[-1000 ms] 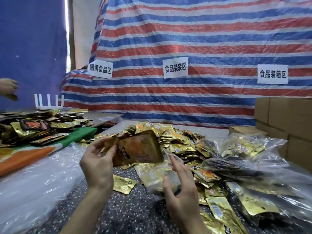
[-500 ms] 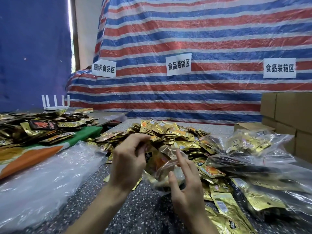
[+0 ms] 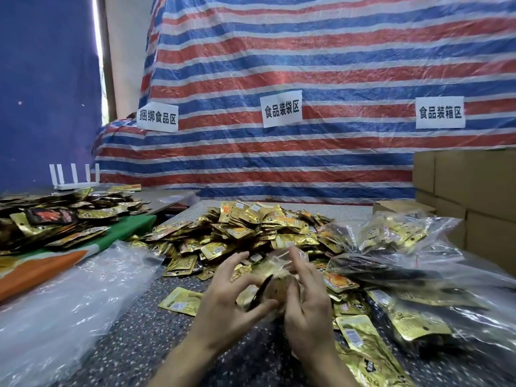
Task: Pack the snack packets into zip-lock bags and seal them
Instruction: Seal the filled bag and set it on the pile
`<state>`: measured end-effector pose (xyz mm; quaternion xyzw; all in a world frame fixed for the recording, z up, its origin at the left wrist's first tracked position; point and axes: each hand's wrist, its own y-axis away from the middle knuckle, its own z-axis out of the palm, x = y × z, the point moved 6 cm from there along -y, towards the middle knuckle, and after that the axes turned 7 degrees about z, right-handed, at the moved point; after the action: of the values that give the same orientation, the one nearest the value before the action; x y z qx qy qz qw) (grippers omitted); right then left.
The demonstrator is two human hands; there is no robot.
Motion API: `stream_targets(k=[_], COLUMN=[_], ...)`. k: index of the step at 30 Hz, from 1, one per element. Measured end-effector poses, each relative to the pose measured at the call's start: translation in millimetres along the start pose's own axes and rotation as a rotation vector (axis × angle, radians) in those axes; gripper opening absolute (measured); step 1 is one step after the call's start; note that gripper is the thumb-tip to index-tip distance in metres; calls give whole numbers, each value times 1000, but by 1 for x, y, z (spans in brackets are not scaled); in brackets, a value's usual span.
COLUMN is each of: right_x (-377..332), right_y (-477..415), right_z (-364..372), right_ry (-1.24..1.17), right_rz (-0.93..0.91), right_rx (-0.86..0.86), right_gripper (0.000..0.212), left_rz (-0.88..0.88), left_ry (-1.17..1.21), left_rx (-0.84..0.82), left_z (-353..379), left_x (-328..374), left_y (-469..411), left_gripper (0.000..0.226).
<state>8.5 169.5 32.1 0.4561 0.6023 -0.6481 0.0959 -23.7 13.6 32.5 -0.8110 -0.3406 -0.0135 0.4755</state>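
signs (image 3: 282, 111) on the striped tarp (image 3: 307, 65) read 捆绑食品区, 食品装袋区, 食品装箱区. left hand (image 3: 231, 308) pinched a dark snack packet (image 3: 258, 293) edge-on btwn thumb & curled fingers at the clear zip-lock bag (image 3: 279, 275). right hand (image 3: 310, 311) gripped the bag, fingers up, over the worktop (image 3: 156, 331) by the gold packet pile (image 3: 259, 227).

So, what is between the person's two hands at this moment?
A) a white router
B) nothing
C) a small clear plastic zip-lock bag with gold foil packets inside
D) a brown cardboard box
C: the small clear plastic zip-lock bag, with gold foil snack packets inside, sits between the left hand and the right hand, which grips it.
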Motion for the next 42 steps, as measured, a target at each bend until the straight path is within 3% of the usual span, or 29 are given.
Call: stream_targets(k=[5,10,15,20,22,25,29,33,37,39,42], right_x=[9,6,7,17,19,20,20,22,20,21,22], right_y=[-2,1,-1,-5,-7,-8,-5,-5,-7,-6,-7], right_z=[-4,-4,-9,-17,-17,-4,6,2,-10,-9,-9], right_ry=[3,-64,-82,-82,-19,69,56,-148,-221,-275,-321], right_rz=[10,59,84,218,268,256,187,280,235,250,275], right_rx=[12,38,96,149,81,-189,-314,-234,-78,-60,-56], right_gripper=[44,32,58,37,42,50,10,5,25,28,41], left_rz=[-125,-103,76,139,109,-12,-77,-242,-472,-484,-409], left_ry=[84,89,99,134,191,352,448,494,430,453,447], left_rx=[-87,-73,88,284,383,477,540,501,348,287,272], left_z=[8,8,-3,-17,-22,-24,-28,-25,-11,-5,-3], left_x=[-11,-11,1,5,3,-8,-16,-27,-36,-36,-31], left_y=[4,8,10,10,10,12,14,15,21,21,20], left_gripper=[32,37,46,48,50,49,41,36,38,35,9])
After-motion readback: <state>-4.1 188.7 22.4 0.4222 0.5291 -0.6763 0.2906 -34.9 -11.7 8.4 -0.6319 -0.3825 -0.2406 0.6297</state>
